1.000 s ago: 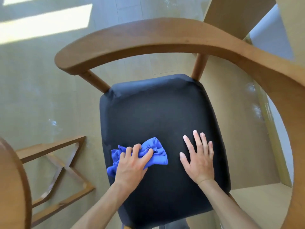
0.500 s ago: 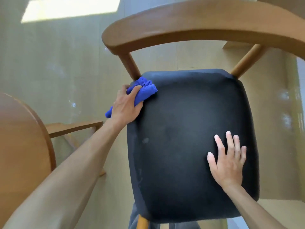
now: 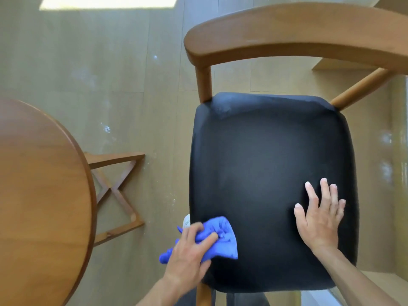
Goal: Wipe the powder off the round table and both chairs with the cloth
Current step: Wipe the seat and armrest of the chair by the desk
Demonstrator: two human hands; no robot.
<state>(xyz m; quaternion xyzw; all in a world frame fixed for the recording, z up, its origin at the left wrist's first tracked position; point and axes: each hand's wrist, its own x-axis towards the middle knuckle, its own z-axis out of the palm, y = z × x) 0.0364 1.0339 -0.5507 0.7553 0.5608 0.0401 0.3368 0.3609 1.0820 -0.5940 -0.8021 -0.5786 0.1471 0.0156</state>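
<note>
Left hand (image 3: pixel 189 250) down at the near left corner of the seat (image 3: pixel 269 184), fingers curled tight into the blue cloth (image 3: pixel 220 237), bunching it against the black upholstery right at the edge. Part of the cloth trails off past the seat's side, under the wrist. Right hand (image 3: pixel 320 219) lies flat on the seat's near right area, fingers straight and spread, gripping nothing. The two hands are well apart.

Hard to read: a faint pale haze at the far left corner of the seat, by the back post, could be powder, but it's too dim to be sure. Something small and white peeks out just beside the cloth, below the seat edge; can't tell what it is. The chair (image 3: pixel 287 29) has its curved wooden backrest cut off at the right border, and the near legs are mostly hidden under the seat.

The round table (image 3: pixel 39 195) sits to the left, only its right part in view, its crossed base (image 3: pixel 117 191) showing beneath. A strip of open floor (image 3: pixel 99 62) runs between table and chair, with pale specks scattered on it.
</note>
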